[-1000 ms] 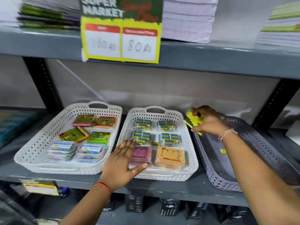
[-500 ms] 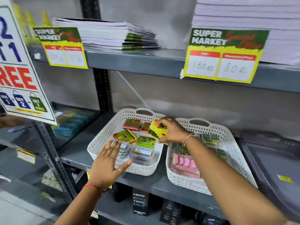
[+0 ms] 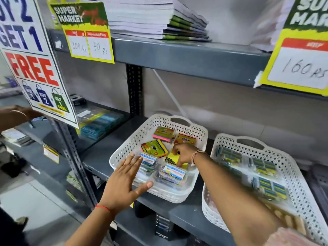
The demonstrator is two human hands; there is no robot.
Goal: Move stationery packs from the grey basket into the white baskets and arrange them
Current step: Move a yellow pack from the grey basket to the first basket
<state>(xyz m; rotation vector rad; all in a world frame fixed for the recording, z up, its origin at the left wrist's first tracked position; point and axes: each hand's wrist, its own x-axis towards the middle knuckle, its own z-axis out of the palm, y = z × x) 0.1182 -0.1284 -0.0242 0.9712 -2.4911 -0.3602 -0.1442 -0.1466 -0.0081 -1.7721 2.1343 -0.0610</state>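
Two white baskets stand side by side on the grey shelf. Inside the left white basket [image 3: 124, 150] my right hand [image 3: 184, 154] is shut on a yellow stationery pack [image 3: 173, 159], which rests low among other packs. A yellow-green pack [image 3: 154, 148] lies beside it, with two more at the back and clear-wrapped packs [image 3: 173, 172] at the front. My left hand [image 3: 125, 180] is spread open over the front left rim, thumb against the basket wall. The right white basket [image 3: 291, 167] holds several blue-green packs. The grey basket is only an edge at the far right [image 3: 319, 181].
An upper shelf [image 3: 186, 54] carries stacked notebooks [image 3: 156, 20] and yellow price signs. A "Buy 2 Get 1 Free" poster [image 3: 33, 59] hangs at left. Another person's hand [image 3: 16, 116] reaches in at the far left. Blue packs [image 3: 99, 125] lie on the neighbouring shelf.
My right hand carried the yellow pack from beside the grey basket across to the left white basket and lowered it in. The view swung left. My left hand moved to that basket's front rim.
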